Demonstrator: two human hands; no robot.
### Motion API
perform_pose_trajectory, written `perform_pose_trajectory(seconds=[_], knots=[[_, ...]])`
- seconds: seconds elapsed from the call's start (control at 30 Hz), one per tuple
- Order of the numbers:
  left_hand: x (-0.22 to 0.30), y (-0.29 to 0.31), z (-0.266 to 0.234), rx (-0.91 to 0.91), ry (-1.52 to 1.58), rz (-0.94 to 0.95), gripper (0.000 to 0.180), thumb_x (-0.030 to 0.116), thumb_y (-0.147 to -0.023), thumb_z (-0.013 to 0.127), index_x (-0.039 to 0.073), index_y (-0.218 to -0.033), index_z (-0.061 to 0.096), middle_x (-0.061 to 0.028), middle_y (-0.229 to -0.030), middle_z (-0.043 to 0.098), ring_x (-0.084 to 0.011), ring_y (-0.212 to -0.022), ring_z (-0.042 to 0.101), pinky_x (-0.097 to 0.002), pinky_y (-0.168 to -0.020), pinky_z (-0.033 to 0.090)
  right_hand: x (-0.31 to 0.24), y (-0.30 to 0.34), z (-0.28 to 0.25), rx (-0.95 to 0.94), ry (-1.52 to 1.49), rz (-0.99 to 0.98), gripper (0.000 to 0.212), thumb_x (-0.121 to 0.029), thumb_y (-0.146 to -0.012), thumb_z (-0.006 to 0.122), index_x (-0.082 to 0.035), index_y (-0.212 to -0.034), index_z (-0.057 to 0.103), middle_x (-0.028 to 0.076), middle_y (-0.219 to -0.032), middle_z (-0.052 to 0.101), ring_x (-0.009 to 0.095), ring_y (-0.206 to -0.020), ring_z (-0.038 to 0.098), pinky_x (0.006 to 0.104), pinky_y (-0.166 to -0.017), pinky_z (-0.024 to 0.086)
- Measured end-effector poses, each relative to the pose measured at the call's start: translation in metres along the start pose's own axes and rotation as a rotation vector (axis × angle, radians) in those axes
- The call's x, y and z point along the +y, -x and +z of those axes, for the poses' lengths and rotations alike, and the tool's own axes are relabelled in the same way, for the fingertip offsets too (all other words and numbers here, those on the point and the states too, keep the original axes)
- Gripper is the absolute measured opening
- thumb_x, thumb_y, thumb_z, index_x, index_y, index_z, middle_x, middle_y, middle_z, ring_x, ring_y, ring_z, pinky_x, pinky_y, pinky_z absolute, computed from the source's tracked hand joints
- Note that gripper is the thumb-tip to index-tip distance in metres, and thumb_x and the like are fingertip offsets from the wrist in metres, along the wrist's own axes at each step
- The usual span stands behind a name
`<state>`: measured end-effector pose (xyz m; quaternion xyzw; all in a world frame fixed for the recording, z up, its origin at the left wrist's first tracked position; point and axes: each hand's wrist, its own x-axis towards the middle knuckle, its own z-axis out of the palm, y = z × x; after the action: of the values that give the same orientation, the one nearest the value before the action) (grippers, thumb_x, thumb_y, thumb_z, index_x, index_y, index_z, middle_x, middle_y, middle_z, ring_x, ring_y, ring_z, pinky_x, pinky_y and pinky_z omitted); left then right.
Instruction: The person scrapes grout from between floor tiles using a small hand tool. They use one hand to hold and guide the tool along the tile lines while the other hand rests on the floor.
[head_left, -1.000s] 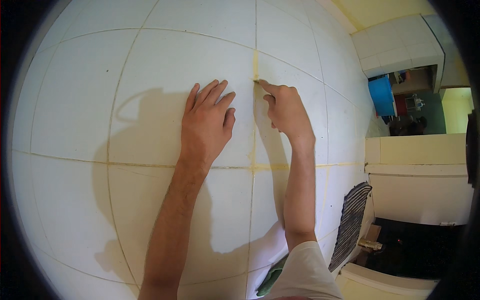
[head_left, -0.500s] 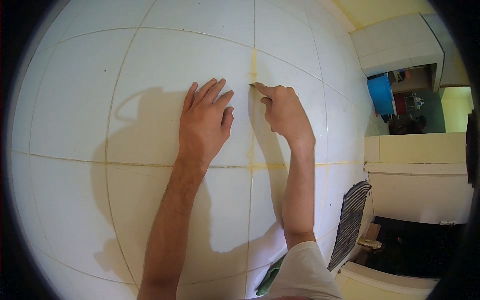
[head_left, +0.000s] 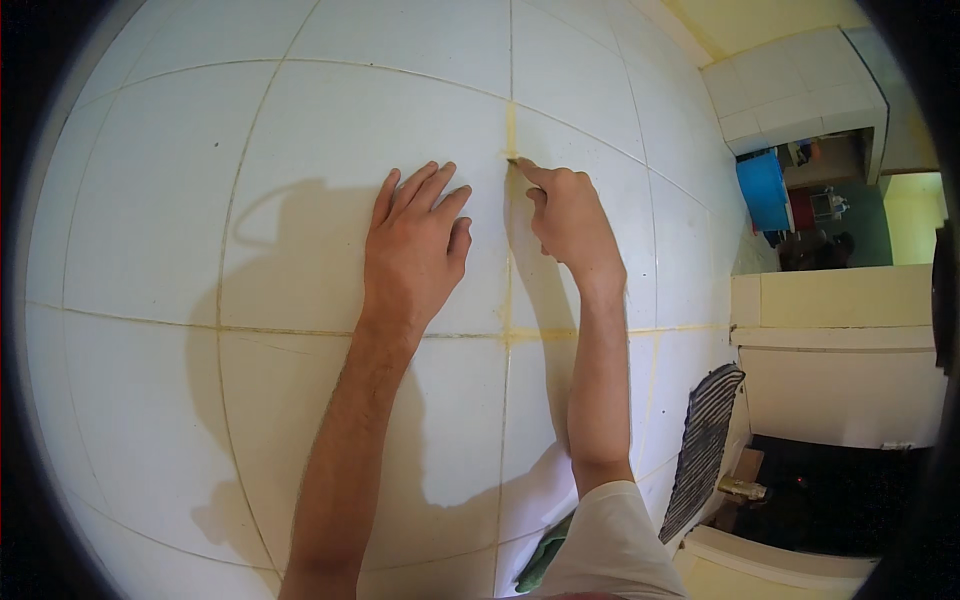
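Note:
White floor tiles (head_left: 400,110) meet in narrow joints. Along one of them runs a yellowish strip (head_left: 511,125) that looks like grout. My left hand (head_left: 413,240) rests on a tile to the left of this joint, fingers spread. My right hand (head_left: 572,215) is closed, its index finger stretched forward along the joint. A small dark tip (head_left: 513,161) pokes out just past that fingertip and touches the yellowish line. The rest of this small tool is hidden inside my hand, so its kind cannot be told.
On the right lies a dark striped mat (head_left: 703,440) near a doorway. A blue tub (head_left: 763,190) stands farther off at the upper right, among other items. Close to my right sleeve is a green cloth-like thing (head_left: 543,555). More yellowish grout (head_left: 620,329) crosses the floor sideways.
My right hand has moved the dark tip slightly farther away along the yellowish joint. My left hand stays in place on the tile.

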<state>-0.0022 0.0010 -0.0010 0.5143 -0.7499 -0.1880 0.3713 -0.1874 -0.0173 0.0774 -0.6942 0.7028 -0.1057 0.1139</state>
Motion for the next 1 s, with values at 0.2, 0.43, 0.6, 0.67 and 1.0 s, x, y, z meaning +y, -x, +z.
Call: perform_pose_trajectory(seconds=[0.2, 0.43, 0.6, 0.67, 1.0], knots=[[-0.0015, 0.0006, -0.0008, 0.010, 0.001, 0.000, 0.031, 0.014, -0.100, 0.072, 0.011, -0.131, 0.076, -0.0064, -0.151, 0.066, -0.0243, -0.146, 0.055, -0.0484, -0.131, 0.034, -0.0007, 0.0008, -0.0042, -0.056, 0.018, 0.035, 0.046, 0.008, -0.101, 0.052, 0.000, -0.142, 0.070, 0.020, -0.078, 0.076, 0.023, -0.045, 0.066, 0.0365, -0.045, 0.055], [-0.0021, 0.0004, 0.0015, 0.005, -0.014, 0.004, 0.031, 0.015, -0.100, 0.072, 0.011, -0.131, 0.076, -0.0064, -0.151, 0.066, -0.0241, -0.146, 0.055, -0.0483, -0.131, 0.035, -0.0002, 0.0009, -0.0039, -0.059, 0.005, 0.054, 0.047, 0.008, -0.101, 0.051, 0.000, -0.144, 0.068, 0.021, -0.088, 0.079, 0.023, -0.046, 0.067, 0.0359, -0.046, 0.056], [-0.0021, 0.0005, -0.0002, 0.017, -0.008, 0.007, 0.030, 0.014, -0.100, 0.073, 0.011, -0.130, 0.077, -0.0065, -0.151, 0.067, -0.0245, -0.145, 0.056, -0.0481, -0.130, 0.035, -0.0009, 0.0001, -0.0032, -0.058, 0.016, 0.056, 0.048, 0.009, -0.101, 0.051, -0.001, -0.145, 0.068, 0.021, -0.087, 0.078, 0.023, -0.047, 0.067, 0.0366, -0.046, 0.057], [-0.0017, 0.0001, 0.0005, 0.018, -0.009, 0.010, 0.030, 0.014, -0.100, 0.073, 0.010, -0.130, 0.077, -0.0066, -0.150, 0.067, -0.0246, -0.145, 0.056, -0.0481, -0.130, 0.035, -0.0011, 0.0000, -0.0043, -0.069, 0.021, 0.064, 0.048, 0.009, -0.101, 0.051, -0.001, -0.145, 0.068, 0.022, -0.086, 0.078, 0.023, -0.046, 0.067, 0.0370, -0.047, 0.057], [-0.0012, 0.0003, 0.0009, 0.032, -0.003, 0.012, 0.030, 0.011, -0.099, 0.074, 0.009, -0.129, 0.077, -0.0076, -0.149, 0.068, -0.0252, -0.144, 0.057, -0.0481, -0.130, 0.036, 0.0029, 0.0004, -0.0005, -0.046, 0.018, 0.025, 0.047, 0.009, -0.101, 0.052, 0.000, -0.144, 0.068, 0.023, -0.082, 0.077, 0.025, -0.046, 0.067, 0.0385, -0.052, 0.058]])
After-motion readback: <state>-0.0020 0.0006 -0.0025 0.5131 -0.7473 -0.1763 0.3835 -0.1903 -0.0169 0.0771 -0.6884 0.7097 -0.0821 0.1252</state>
